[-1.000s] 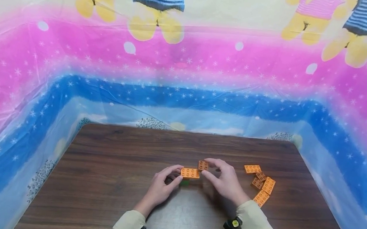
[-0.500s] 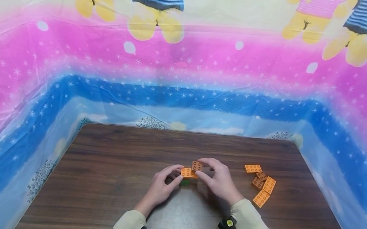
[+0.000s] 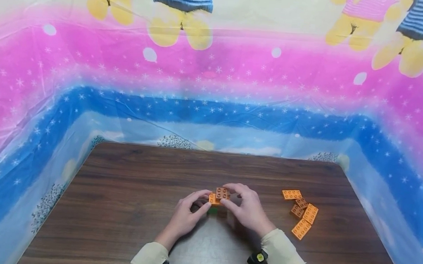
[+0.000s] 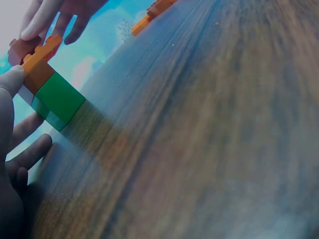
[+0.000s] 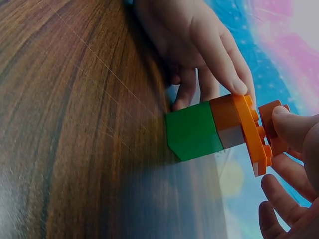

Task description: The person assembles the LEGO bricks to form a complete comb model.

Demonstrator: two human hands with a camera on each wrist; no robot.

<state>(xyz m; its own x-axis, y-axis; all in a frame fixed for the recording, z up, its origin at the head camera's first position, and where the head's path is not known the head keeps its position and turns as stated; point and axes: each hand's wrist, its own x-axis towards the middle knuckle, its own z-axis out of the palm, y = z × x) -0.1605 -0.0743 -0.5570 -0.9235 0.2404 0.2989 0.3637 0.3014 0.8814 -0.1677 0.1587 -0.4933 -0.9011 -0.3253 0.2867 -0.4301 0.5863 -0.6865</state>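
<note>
Near the middle of the table, a small stack of toy bricks stands upright. Its base is a green brick (image 5: pixel 194 132). Above that sit a brown brick (image 5: pixel 225 113) and a pale grey one (image 5: pixel 232 137), topped by a long orange brick (image 5: pixel 255 137) with studs. My left hand (image 3: pixel 186 213) pinches the orange brick's left end between thumb and fingers. My right hand (image 3: pixel 249 208) grips a square brown brick (image 3: pixel 222 193) by thumb and fingers, just over the orange brick's studs. Whether the two bricks touch is hard to tell.
To the right on the brown wooden table (image 3: pixel 126 171) lie loose bricks: an orange one (image 3: pixel 291 194) at the back, two small brown ones (image 3: pixel 297 211), and two more orange ones (image 3: pixel 301 229). A printed cloth (image 3: pixel 212 115) hangs behind the table and along its sides.
My right hand has moved left with the square brown brick, from beside the orange brick's right end to over its middle and right part. The left hand has stayed put.
</note>
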